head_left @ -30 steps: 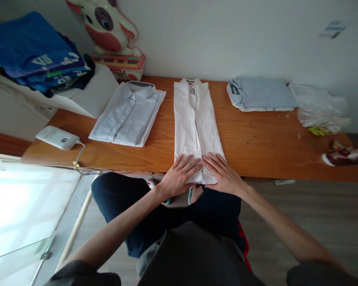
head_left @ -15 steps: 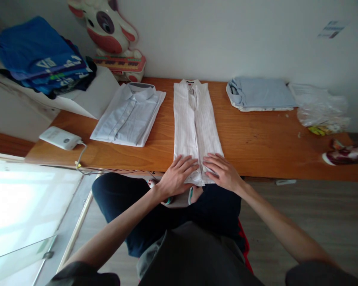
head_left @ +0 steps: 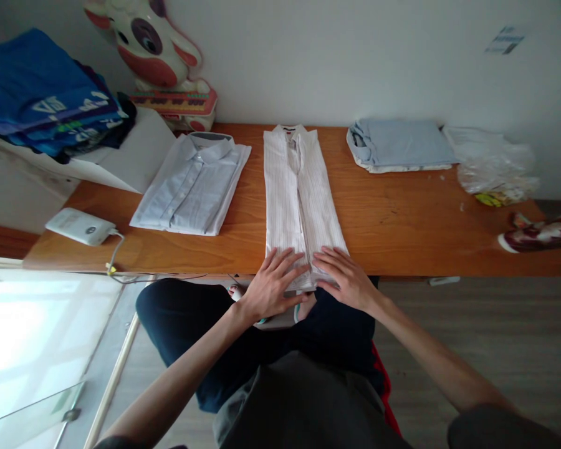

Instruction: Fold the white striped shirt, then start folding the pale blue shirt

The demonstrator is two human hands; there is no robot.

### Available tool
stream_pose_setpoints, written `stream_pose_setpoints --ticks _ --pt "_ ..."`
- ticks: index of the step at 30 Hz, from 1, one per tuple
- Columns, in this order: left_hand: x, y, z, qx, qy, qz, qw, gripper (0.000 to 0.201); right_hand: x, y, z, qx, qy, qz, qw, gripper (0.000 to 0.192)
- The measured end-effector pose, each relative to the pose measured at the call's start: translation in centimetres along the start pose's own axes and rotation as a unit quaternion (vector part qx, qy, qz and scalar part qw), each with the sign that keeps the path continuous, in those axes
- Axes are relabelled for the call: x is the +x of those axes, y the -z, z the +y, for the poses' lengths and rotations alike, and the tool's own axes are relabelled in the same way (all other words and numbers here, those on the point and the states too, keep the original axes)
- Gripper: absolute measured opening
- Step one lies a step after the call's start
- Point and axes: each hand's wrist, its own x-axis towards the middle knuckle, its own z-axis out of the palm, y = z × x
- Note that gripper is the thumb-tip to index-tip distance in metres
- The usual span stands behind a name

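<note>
Head view: the left hand point(head_left: 271, 284) & right hand point(head_left: 343, 277) are lying flat, fingers spread, not grasping, on the bottom hem of the white striped shirt point(head_left: 302, 199). The shirt is lying lengthwise in the middle of the wooden table point(head_left: 402, 231), collar toward the wall. A folded light blue shirt point(head_left: 191, 184) is lying to its left, a folded blue garment point(head_left: 399, 144) at back right.

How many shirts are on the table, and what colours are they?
White striped shirt, under both hands: 1
Light blue collared shirt, folded: 1
Pale blue folded garment, maybe a shirt: 1
Total on the table: 3
</note>
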Motion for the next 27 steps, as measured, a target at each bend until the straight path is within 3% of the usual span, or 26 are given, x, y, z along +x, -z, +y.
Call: stream_pose_setpoints --ticks 3,8,12,15,18,20,23,25,27 --pt "0.5 -0.2 0.6 0.007 0.019 0.003 1.0 0.054 -0.1 -0.6 -0.1 -0.016 -0.004 0.023 1.0 0.067" --pt "1.2 -0.6 1.3 -0.004 0.039 0.024 0.999 0.058 0.1 -0.9 -0.5 -0.038 -0.016 -0.015 0.999 0.094" --pt "0.9 -0.6 1.1 -0.1 0.055 0.065 0.991 0.042 0.4 -0.6 -0.4 0.012 -0.038 0.008 0.999 0.063" --pt "0.4 -0.2 0.8 -0.232 0.103 0.125 0.959 0.039 0.5 -0.2 -0.2 0.122 -0.1 0.067 0.985 0.035" --pt "0.0 0.3 0.8 -0.317 0.131 0.177 0.922 0.039 0.2 -0.2 -0.1 0.231 -0.199 0.124 0.944 0.036" --pt "0.0 0.5 0.8 -0.301 0.111 0.184 0.929 0.038 -0.3 -0.5 0.0 0.272 -0.256 0.166 0.913 0.041" --pt "0.2 0.2 1.2 -0.176 0.055 0.12 0.976 0.04 -1.2 -1.0 0.2 0.27 -0.301 0.252 0.879 0.044" --pt "0.5 -0.3 1.5 -0.081 0.039 0.068 0.994 0.044 -1.7 -1.0 0.1 0.244 -0.295 0.286 0.878 0.041" --pt "0.7 -0.7 1.6 -0.026 0.039 0.042 0.998 0.047 -1.8 -0.6 0.0 0.221 -0.244 0.265 0.906 0.038"
